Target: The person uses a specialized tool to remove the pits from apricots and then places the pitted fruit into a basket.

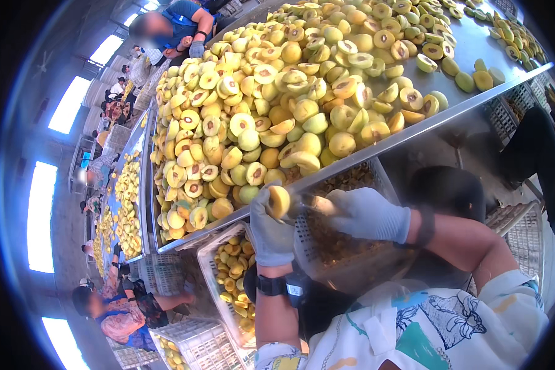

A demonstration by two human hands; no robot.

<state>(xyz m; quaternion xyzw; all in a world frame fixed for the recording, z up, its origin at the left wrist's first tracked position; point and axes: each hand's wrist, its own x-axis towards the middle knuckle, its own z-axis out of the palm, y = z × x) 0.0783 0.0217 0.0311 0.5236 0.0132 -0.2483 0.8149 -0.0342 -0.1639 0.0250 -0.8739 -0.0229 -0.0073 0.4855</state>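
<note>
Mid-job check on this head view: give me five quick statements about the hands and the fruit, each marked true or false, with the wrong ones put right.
1. The left hand holds a yellow stone fruit. True.
2. The left hand is bare. False: it wears a pale grey glove.
3. The right hand grips a tool with a light brown handle. True.
4. Every fruit on the metal table is whole. False: many are cut halves, with brown centres showing.
5. The white plastic crate left of the left forearm is empty. False: it holds yellow fruit pieces.
</note>
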